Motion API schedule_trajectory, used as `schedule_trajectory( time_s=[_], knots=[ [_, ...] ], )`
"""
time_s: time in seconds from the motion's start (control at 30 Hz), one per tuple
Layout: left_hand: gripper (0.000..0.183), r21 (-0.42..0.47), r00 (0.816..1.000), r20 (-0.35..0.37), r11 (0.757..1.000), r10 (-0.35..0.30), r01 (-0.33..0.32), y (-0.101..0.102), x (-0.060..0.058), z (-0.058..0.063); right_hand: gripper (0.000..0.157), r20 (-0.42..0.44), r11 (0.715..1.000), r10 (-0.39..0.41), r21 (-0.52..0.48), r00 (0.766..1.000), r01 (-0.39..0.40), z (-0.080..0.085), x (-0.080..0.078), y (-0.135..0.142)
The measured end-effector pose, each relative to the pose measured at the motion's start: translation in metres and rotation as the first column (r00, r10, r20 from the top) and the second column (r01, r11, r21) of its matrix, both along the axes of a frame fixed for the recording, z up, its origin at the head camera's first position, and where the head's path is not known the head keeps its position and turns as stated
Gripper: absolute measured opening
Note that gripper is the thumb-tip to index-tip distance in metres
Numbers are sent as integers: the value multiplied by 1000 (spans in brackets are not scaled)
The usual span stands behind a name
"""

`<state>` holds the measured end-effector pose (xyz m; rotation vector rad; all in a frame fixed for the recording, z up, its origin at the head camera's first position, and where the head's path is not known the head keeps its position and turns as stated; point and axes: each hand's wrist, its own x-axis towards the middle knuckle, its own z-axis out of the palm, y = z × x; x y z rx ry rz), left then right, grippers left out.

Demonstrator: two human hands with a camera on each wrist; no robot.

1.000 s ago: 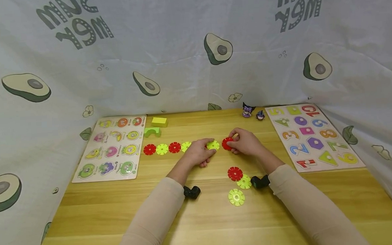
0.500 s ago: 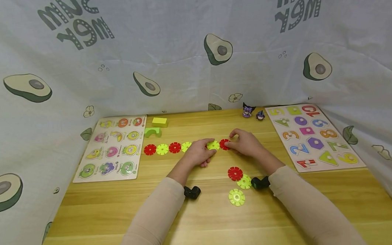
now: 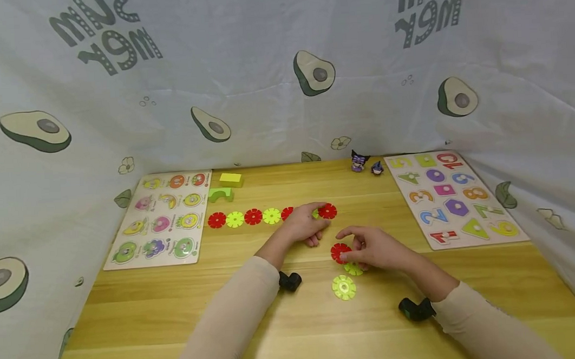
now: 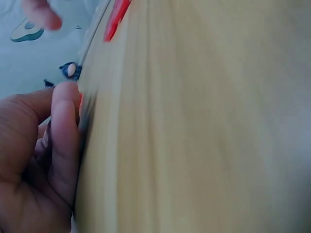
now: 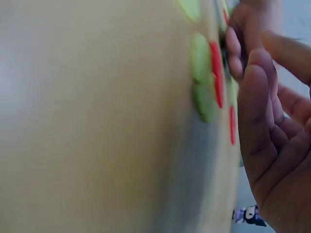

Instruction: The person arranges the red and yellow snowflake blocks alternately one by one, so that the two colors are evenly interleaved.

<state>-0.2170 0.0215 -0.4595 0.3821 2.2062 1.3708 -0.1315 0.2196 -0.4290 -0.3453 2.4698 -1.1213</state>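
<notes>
Going left to right: first up is a fruit puzzle board [image 3: 158, 219] lying flat on the wooden counter [image 3: 315, 335], 12 fruit pieces in it, with a yellow block [image 3: 231, 180] and a green arch block [image 3: 221, 194] just off its right edge. Below those, a straight row of flower-shaped discs kicks off: red disc [image 3: 217, 220], yellow disc [image 3: 235, 219], another red, another yellow, then a 3rd red that's partly tucked behind the left hand [image 3: 303, 224]. There's a sliver of yellow by that hand too, and the end red disc [image 3: 327, 211] closes the row. The left hand has its thumb and index finger pinched across the near and far edges of that last disc, other fingers curled under. Nearer the person you've got 3 loose ones: a loose red disc [image 3: 339, 251] overlapping a half-covered yellow disc [image 3: 353, 269], plus a separate yellow disc [image 3: 344, 287] below. The right hand [image 3: 378, 247] is at that pair, thumb over the red, index finger lifted clear, so it's not gripping anything; can't tell if the thumb actually touches. 2 little figurines [image 3: 358, 161] stand at the back, and a number puzzle board [image 3: 454, 199] lies far right.
</notes>
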Motion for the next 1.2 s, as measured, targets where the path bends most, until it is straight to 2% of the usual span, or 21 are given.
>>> schedule_trajectory(
  time_s=[0.23, 0.4, 0.6, 0.73, 0.9, 1.03, 1.1, 1.2],
  knots=[
    [60, 10, 996, 48, 997, 78, -79, 18, 0, 0, 49, 167, 993, 113, -61, 979, -104, -9, 36, 6],
    [57, -24, 996, 29, 996, 84, -84, 21, -1, -1, 50, 156, 989, 147, -30, 977, -144, -14, 46, 4],
    [53, -38, 996, 19, 995, 88, -87, 22, -1, -2, 41, 109, 989, 141, 26, 984, -145, -15, 47, -2],
    [52, -46, 996, 13, 995, 91, -90, 21, -1, -2, 39, 76, 985, 136, 100, 988, -143, -15, 46, -5],
    [51, -48, 996, 6, 995, 89, -89, 21, -1, -3, 36, -43, 976, 141, 171, 989, -132, -14, 48, -6],
    [51, -46, 996, 0, 995, 89, -89, 21, -1, -4, 28, -125, 981, 160, 131, 979, -144, -12, 46, -5],
    [51, -47, 996, 2, 995, 93, -93, 21, -1, -5, 25, -94, 987, 149, 65, 984, -144, -9, 43, -3],
    [51, -55, 995, 8, 994, 99, -99, 21, -2, -6, 25, -3, 997, 75, -35, 997, -75, -4, 33, 1]
  ],
)
